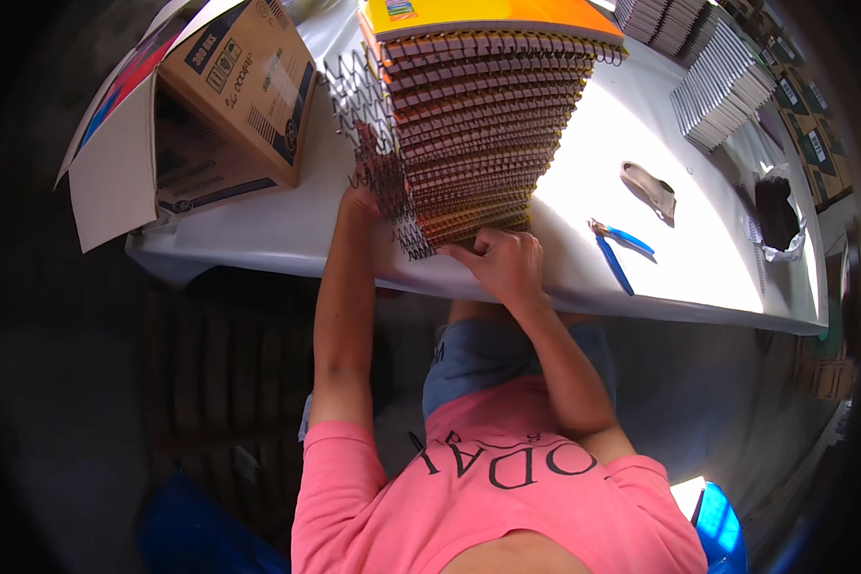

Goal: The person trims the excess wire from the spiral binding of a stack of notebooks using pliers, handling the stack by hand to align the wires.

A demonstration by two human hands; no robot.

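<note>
A tall stack of notebooks (493, 124) with an orange and yellow cover on top stands at the table's near edge. Spiral coils run along the side facing me, and their loose ends (359, 96) stick out in a dark wire mesh to the left. Among those ends is my left hand (368, 191), its fingers mostly hidden by the wires. At the foot of the stack, my right hand (507, 263) has curled fingers, with thumb and forefinger closed at the lowest wire coil (419, 244).
Blue-handled cutting pliers (622, 251) and a beige, elongated object (649, 191) lie to the right. An open cardboard box (230, 105) is at left. Farther right are stacked notebooks (722, 86) and a white bag with a dark opening (780, 215). The white table (249, 244) ends just before me.
</note>
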